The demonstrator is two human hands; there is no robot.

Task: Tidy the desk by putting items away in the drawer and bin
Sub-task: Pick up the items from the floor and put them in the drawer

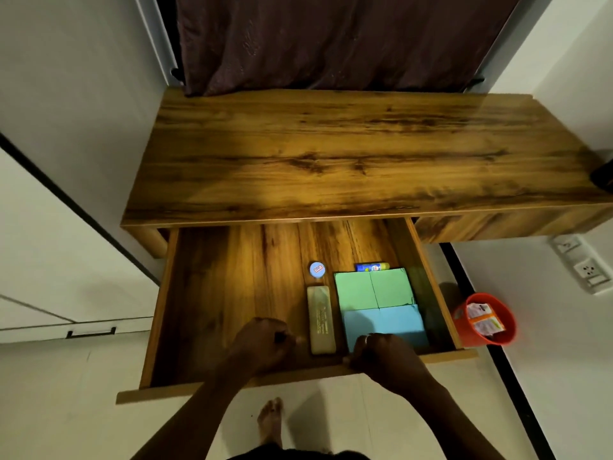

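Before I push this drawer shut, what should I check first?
1. Grip of the right hand: ok, its fingers curl over the front edge of the drawer.
2. The left hand clear of the drawer: not ok, it is curled over the drawer floor beside the beige case.
3. Contents low enough: ok, the case, round tin, glue stick, green paper and blue paper lie flat.
4. Rubbish binned: ok, wrappers sit in the red bin.
5. Work on the desk top finished: cannot tell, a dark object is cut off at its right edge.
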